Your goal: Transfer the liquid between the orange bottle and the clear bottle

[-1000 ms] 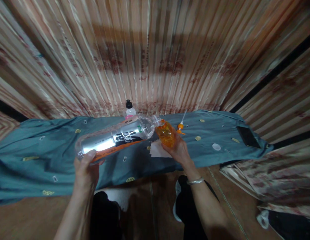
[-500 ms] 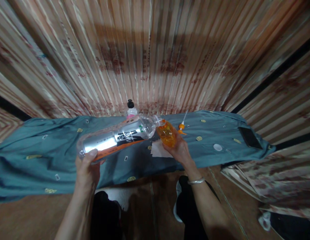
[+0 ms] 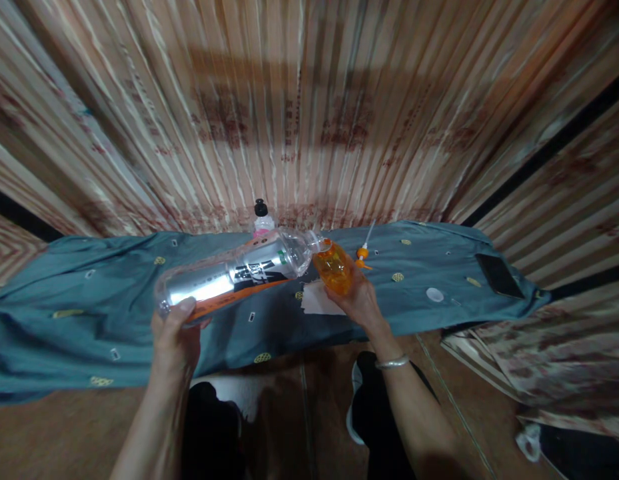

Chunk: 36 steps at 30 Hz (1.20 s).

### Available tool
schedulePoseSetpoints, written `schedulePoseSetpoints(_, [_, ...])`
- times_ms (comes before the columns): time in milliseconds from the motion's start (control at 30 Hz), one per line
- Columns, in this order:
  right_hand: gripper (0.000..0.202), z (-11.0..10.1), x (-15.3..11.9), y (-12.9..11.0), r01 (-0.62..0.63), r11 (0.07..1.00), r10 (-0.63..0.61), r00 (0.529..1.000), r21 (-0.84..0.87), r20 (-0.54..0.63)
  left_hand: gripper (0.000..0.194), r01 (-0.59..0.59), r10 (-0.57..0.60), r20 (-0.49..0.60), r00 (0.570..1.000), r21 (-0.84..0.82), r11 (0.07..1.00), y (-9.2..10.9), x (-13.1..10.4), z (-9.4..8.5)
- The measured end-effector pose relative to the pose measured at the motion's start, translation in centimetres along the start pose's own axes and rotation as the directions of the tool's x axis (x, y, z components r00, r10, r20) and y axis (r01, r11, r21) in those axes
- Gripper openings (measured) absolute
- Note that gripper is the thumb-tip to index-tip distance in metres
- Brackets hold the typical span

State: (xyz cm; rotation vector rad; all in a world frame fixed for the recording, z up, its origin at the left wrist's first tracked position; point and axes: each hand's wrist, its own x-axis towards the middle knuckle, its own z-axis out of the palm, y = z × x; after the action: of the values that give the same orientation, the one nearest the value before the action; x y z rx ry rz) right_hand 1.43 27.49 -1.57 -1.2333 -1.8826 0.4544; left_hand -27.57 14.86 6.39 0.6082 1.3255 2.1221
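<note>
My left hand (image 3: 178, 337) is wrapped round the base of a large clear plastic bottle (image 3: 234, 272) with a silver and orange label. The bottle lies nearly level, tilted slightly, its neck pointing right. Its mouth meets the opening of a small orange see-through bottle (image 3: 334, 268), which leans left in my right hand (image 3: 356, 300). My right fingers are closed round the lower part of that bottle. Just right of it an orange pump top (image 3: 362, 253) with a thin tube lies on the cloth. Below the two mouths is a pale piece of paper (image 3: 319, 298).
A teal patterned cloth (image 3: 229, 340) covers the narrow table. At its back edge stands a black-capped bottle (image 3: 262, 217) with pink on it. A white round lid (image 3: 434, 295) and a dark phone-like slab (image 3: 499, 275) lie to the right. Striped curtains hang behind and beside.
</note>
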Motion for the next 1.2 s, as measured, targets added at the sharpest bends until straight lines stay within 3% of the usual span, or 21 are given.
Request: schedulePoseSetpoints(1200, [0.086,0.08,-0.13,0.20,0.010,1.000,-0.010,1.000,0.009,-0.026,0.056,0.021,-0.021,0.016,1.000,0.004,1.000,-0.17,-0.01,-0.19])
